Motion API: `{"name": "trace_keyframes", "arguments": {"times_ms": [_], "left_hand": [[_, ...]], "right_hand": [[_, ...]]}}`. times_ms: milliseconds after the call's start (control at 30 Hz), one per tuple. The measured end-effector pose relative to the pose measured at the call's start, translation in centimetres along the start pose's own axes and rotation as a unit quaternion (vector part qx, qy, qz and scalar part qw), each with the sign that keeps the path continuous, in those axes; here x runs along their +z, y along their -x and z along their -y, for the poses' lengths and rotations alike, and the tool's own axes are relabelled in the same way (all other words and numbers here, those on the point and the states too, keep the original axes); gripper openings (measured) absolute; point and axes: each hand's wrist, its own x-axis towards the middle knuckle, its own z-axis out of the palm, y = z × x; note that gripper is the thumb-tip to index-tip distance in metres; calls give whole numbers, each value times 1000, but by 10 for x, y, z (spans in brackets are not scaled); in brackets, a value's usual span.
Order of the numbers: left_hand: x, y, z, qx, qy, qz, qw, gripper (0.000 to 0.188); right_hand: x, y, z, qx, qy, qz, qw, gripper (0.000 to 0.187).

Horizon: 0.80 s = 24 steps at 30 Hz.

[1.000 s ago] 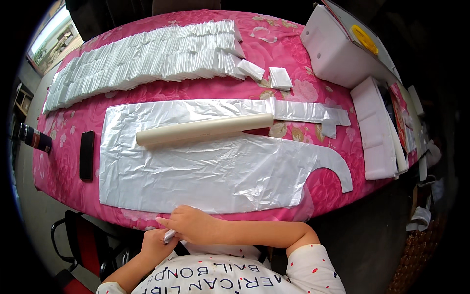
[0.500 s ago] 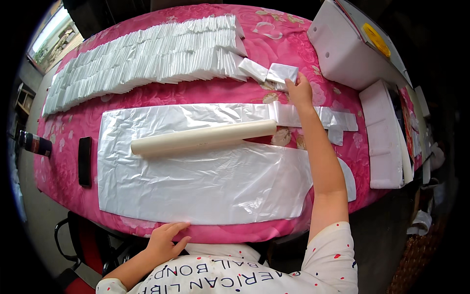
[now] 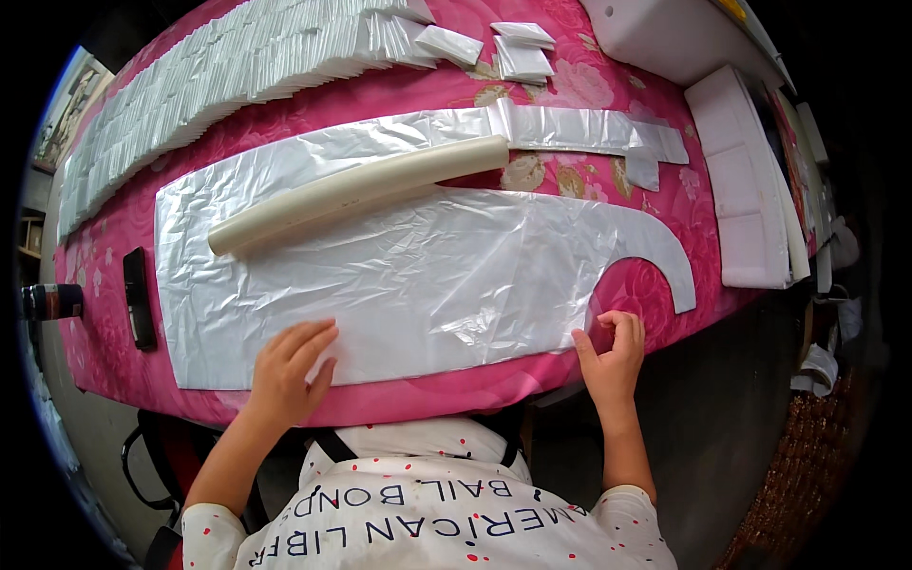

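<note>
At the near table (image 3: 579, 90) edge the left hand (image 3: 285, 366) lies flat and open on the plastic sheet (image 3: 418, 275), the right hand (image 3: 611, 353) pinches its curved corner with bent fingers, and a cream roll (image 3: 356, 193) rests farther back.

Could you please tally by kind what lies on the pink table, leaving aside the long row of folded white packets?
Large plastic sheet: 1
Cream roll: 1
Narrow plastic strip: 1
Loose folded packets: about 4
Black phone-like slab: 1
White foam panel: 1
Total: about 9
</note>
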Motion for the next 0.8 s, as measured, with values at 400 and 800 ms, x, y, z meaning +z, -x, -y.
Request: {"name": "trace_keyframes", "arguments": {"times_ms": [400, 800], "left_hand": [[25, -130, 50, -13, -147, -109, 983, 53], [4, -75, -3, 135, -81, 162, 974, 40]], "right_hand": [[-6, 10, -1, -17, -54, 101, 993, 19], [-61, -123, -70, -35, -29, 143, 989, 30]]}}
